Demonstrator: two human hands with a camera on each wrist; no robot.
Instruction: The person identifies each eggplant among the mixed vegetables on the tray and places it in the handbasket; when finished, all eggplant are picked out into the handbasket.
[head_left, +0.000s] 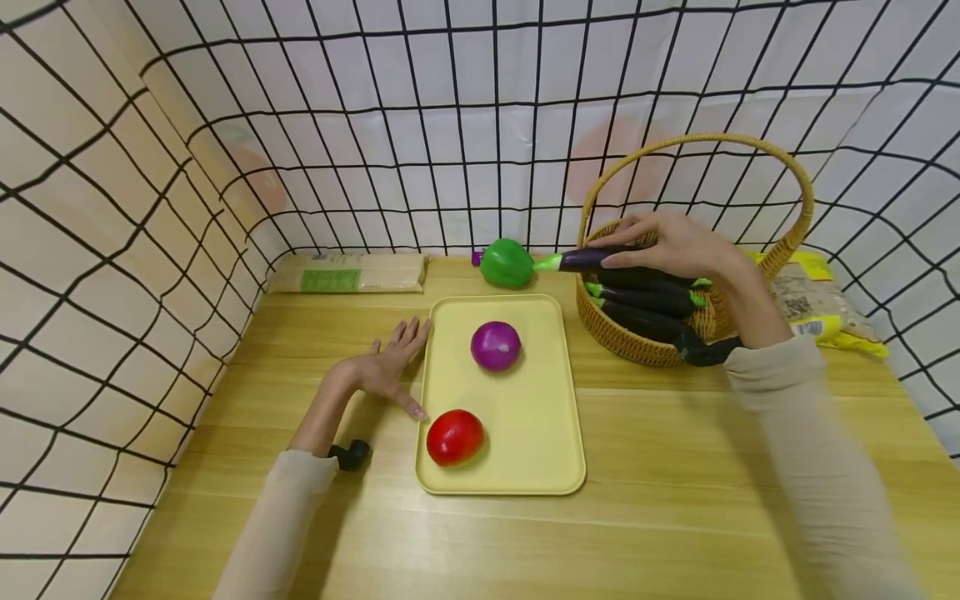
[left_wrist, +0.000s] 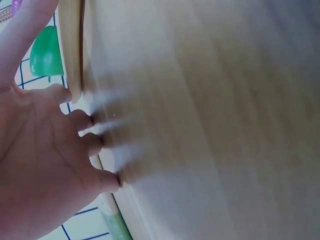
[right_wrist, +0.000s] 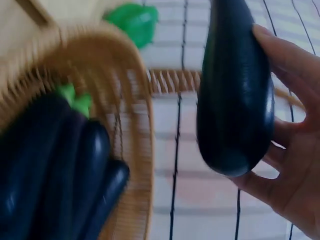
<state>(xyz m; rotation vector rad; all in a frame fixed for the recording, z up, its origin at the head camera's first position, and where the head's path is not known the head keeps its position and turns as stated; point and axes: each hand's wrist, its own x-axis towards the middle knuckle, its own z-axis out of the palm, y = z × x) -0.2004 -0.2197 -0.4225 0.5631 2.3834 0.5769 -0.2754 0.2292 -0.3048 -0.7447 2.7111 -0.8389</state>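
Observation:
My right hand [head_left: 667,242] grips a dark purple eggplant [right_wrist: 235,95] above the wicker basket [head_left: 637,350]; its green stem end points left in the head view. Several more eggplants [head_left: 645,298] lie inside the basket. My left hand [head_left: 386,367] is spread, its fingertips down by the left edge of a pale yellow tray [head_left: 525,467] and its thumb near the rim. On that tray sit a purple onion-like ball [head_left: 496,346] toward the back and a red tomato [head_left: 455,437] at the front left. A green bell pepper [head_left: 507,263] lies behind the tray.
The basket's tall handle [head_left: 697,137] arches over the right forearm. A flat packet [head_left: 348,273] lies at the back left, and a yellow-edged bag [head_left: 817,300] is behind the basket at right. Black wire grid panels [head_left: 450,125] enclose the wooden table [head_left: 660,500].

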